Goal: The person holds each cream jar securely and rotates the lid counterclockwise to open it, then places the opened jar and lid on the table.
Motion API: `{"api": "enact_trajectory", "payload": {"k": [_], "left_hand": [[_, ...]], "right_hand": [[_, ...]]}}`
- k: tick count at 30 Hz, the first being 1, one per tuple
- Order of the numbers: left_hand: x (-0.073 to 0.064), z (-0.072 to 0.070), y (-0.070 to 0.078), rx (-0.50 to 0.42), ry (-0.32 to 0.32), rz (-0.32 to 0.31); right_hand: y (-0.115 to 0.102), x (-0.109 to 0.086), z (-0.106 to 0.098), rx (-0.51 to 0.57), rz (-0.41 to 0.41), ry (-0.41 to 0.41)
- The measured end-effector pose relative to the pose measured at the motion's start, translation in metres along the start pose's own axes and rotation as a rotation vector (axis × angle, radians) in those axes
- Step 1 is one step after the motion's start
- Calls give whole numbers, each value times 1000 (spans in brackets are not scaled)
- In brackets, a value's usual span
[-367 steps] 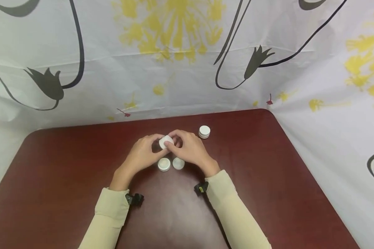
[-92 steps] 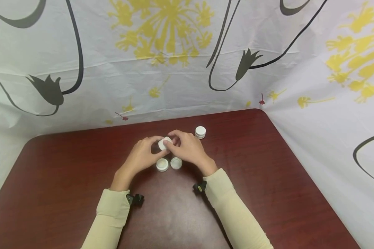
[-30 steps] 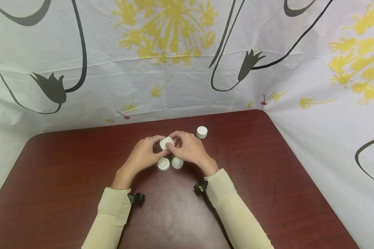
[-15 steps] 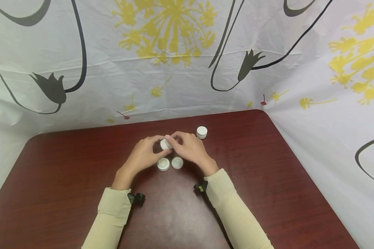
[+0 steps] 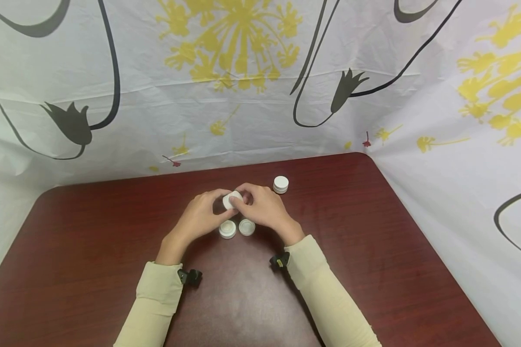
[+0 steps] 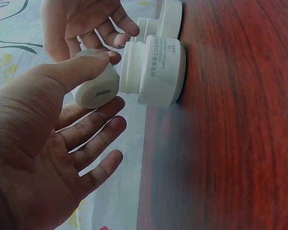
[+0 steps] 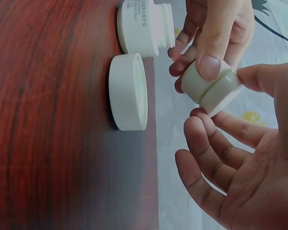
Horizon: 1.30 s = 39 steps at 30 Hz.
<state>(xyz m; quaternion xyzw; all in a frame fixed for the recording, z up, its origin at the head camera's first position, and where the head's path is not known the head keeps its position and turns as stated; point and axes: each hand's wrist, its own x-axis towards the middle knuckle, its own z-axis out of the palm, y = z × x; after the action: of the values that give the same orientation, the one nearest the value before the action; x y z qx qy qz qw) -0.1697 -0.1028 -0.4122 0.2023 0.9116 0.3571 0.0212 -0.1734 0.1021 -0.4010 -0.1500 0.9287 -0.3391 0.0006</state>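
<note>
Above the table, my left hand (image 5: 197, 214) grips the body of a small white cream jar (image 5: 227, 200) between thumb and fingers. My right hand (image 5: 265, 207) pinches that jar's white lid (image 7: 221, 93), its thumb on one side and fingertips on the other. The lid sits on the jar, a thin seam showing between them in the right wrist view. Printing marks the jar's base (image 6: 100, 91) in the left wrist view. Beneath the hands stands an uncapped white jar (image 5: 227, 230), its threaded neck bare, with a loose lid (image 5: 247, 227) lying beside it, hollow side up.
Another white jar (image 5: 281, 184) with its lid on stands beyond my right hand, near the back edge of the dark red table (image 5: 91, 250). A patterned white cloth (image 5: 156, 106) hangs behind the table and along its right side.
Half a second ago my right thumb lay farther up over the held jar; now it is lower, against the lid's near side. The jars and loose lid on the table stay put.
</note>
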Motion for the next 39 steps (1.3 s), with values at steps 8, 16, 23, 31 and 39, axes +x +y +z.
{"api": "enact_trajectory", "payload": {"k": [8,16,23,31,39], "left_hand": [[-1,-1,1,-7,-1,17],[-1,0,0,-6,-8,5],[-1,-1,0,-1,-20,-9],[-3,-1,-3,23,-17,-19],[-5,-1,-6,6,-37,-7]], "right_hand": [[1,0,-1,-18,-29,-15],[1,-1,-2,-13,-43,-23],[3,-1,-5,-15,-43,-29],[10,-2,-10,4,-36,-63],[14,-3,-12,16,-55,-165]]}}
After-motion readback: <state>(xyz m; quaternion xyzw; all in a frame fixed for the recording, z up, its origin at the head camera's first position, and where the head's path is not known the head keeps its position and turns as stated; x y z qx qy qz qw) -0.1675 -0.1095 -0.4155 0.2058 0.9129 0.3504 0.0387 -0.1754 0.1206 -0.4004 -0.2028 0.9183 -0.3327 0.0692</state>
